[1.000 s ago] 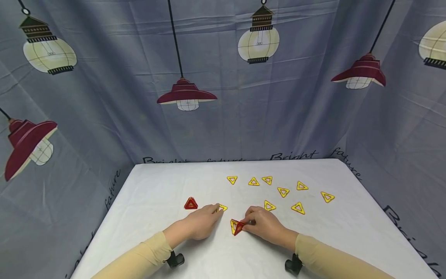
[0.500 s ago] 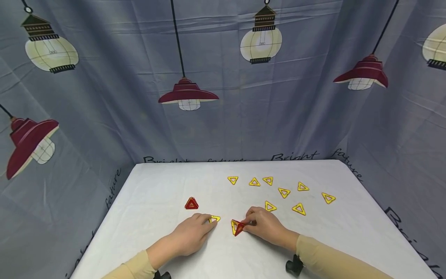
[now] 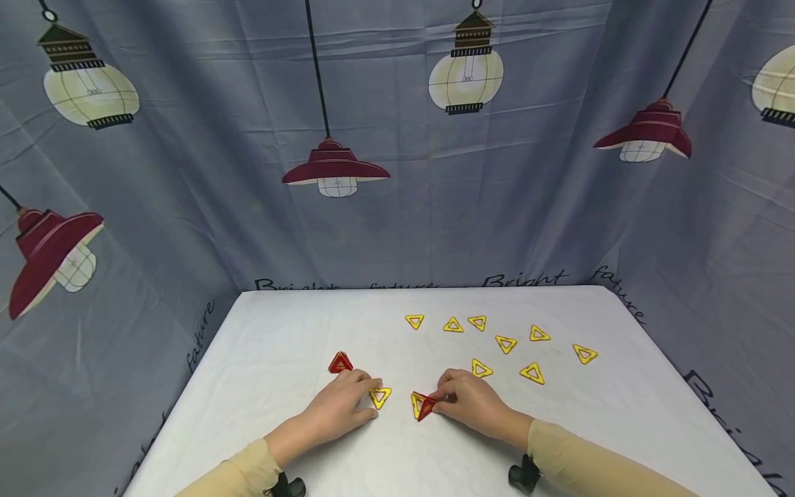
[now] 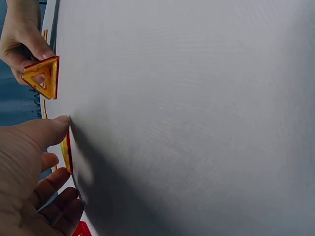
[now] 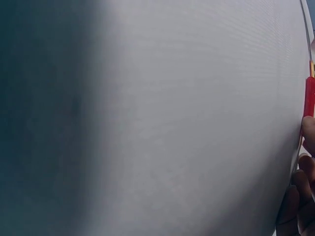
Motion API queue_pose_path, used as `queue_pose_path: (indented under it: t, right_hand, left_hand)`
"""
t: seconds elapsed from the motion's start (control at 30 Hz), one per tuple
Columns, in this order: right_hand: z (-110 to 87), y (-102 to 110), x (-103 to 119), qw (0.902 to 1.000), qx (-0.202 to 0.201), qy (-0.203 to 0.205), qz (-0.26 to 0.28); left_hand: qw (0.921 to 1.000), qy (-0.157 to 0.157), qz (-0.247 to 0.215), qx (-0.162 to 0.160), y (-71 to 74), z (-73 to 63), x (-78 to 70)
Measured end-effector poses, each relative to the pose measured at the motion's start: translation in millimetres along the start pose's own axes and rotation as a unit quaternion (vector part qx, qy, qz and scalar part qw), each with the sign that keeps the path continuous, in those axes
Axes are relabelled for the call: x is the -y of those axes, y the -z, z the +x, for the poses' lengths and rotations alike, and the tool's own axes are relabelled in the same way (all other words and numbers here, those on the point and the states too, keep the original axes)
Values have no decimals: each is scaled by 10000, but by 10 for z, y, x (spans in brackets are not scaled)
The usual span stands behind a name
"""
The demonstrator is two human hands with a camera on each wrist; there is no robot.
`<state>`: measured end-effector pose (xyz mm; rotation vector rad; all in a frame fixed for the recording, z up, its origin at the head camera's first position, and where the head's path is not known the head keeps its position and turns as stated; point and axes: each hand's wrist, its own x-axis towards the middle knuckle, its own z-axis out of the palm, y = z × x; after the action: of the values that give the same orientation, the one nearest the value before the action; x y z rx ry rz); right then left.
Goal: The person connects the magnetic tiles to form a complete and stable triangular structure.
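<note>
counter (image 3: pixel 292 314): white cloth-like top | back to right: eight yellow triangular tiles (image 3: pixel 540 374), open-centred, flat, apart from one another | left: red triangular piece (image 3: pixel 340 362), just beyond left hand (image 3: pixel 338 406) | front middle: single yellow tile (image 3: pixel 384 399) at that hand's fingers; red-and-yellow pair (image 3: pixel 425 406) in right hand (image 3: pixel 473 402), counter contact unclear

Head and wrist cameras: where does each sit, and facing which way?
Head: worn there, facing forward and down at the table; left hand, right hand and sleeves show.
Left wrist: worn there, facing across the table; both hands show.
Right wrist: worn there, facing mostly table; fingers at right edge.
Head and left wrist share the red-and-yellow piece.
</note>
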<state>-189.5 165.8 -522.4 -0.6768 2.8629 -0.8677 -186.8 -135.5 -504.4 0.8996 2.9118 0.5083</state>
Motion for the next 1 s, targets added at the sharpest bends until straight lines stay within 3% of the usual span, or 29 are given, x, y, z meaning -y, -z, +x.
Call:
queue_pose_path:
  t: [0.47,0.73,1.0]
  right_hand:
    - [-4,5,3,9999,-55,106,-25]
    - [-13,10,19,9999,-66,89,-53]
    - [-7,4,18,9999,-81,88,-100]
  left_hand:
    - [9991,-88,-264,-312,-72,46,60]
    - [9980,106,-540,-315,-82,75,70]
    - [9980,167,-523,-316,-86,110,73]
